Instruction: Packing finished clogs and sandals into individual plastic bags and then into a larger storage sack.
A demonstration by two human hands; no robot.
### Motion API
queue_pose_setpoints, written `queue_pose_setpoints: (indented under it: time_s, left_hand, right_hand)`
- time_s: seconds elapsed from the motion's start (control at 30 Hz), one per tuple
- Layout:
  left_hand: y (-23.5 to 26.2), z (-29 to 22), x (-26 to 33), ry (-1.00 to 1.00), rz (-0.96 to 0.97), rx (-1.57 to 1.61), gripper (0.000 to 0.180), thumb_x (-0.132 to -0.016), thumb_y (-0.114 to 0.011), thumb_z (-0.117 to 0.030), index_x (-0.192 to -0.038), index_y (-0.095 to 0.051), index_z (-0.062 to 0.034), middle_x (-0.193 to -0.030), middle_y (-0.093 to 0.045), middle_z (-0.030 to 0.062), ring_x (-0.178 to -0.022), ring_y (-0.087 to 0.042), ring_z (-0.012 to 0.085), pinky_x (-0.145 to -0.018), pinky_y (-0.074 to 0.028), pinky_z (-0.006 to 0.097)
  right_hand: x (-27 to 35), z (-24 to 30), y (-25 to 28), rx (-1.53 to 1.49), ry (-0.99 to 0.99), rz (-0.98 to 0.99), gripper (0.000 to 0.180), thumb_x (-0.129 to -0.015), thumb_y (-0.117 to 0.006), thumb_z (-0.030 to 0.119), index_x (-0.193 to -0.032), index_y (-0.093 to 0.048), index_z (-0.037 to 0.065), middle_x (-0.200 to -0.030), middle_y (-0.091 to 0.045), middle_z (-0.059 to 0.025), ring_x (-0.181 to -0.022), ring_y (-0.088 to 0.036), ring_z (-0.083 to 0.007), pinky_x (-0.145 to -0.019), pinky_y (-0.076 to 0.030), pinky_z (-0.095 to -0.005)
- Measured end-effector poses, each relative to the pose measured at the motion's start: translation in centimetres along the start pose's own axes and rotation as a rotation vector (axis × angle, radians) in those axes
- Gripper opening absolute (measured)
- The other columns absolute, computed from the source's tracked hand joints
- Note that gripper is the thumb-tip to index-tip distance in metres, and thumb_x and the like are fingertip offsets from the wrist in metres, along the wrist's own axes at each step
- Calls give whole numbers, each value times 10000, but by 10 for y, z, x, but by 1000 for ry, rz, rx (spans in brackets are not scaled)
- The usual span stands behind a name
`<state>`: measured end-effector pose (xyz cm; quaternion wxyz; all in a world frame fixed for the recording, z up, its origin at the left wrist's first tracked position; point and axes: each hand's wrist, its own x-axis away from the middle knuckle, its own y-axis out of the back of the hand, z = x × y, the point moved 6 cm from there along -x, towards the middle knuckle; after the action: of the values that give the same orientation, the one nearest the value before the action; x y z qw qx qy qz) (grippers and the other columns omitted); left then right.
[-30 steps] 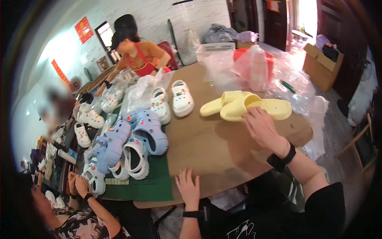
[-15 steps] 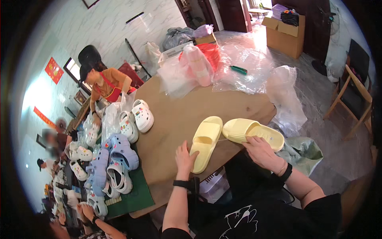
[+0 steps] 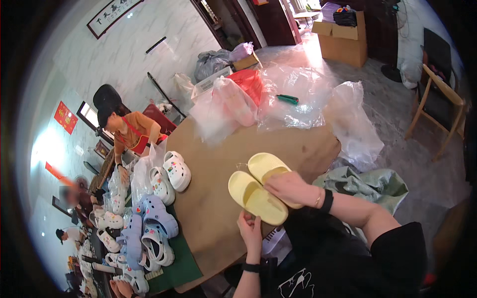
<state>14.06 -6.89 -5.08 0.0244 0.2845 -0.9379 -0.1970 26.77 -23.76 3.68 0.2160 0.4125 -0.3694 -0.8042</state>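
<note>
Two pale yellow slide sandals lie side by side near the table's front edge, toes toward the upper left. The left slide (image 3: 243, 191) has my left hand (image 3: 250, 231) at its lower edge, thumb and fingers closed on it. My right hand (image 3: 290, 187) reaches across the other slide (image 3: 266, 165), its fingers curled in at the strap opening and partly hidden. That hand and wrist cover much of this slide's heel half. A thin pale strand shows by the toes.
Several white and blue decorated clogs (image 3: 158, 216) crowd the left on a green mat (image 3: 184, 253). Clear plastic bags (image 3: 293, 111) and a green cutter (image 3: 287, 99) lie at the table's far side. A person (image 3: 134, 131) works at far left. A green sack (image 3: 367, 186) is at right.
The slides were apart at an angle; they now lie together, toes pointing upper left. My right hand has moved left onto the right slide, and my left hand has shifted right and nearer.
</note>
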Motion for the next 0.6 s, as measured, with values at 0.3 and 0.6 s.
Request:
queue_pose_setpoints:
  time_s: [0.3,0.6]
  left_hand:
    - [11,-79,-50,-100,4,272,251,-956,-544,-86,-1192,-545,0,-1117,-586,71,-1019,-568,141,-875,-483,302]
    - [-181,-110,-154,353,663,671,426,-966,-571,-220,-1346,-467,-57,-1312,-479,54,-1157,-505,206,-987,-429,388]
  right_hand:
    - [-50,-224,91,192,-339,-327,167,-901,-533,165,-971,-592,26,-920,-622,-170,-909,-594,-351,-794,-484,-458]
    - [-88,-275,77,153,-421,-338,191,-843,-587,87,-1014,-561,5,-1038,-598,-179,-1034,-540,-366,-875,-455,-445]
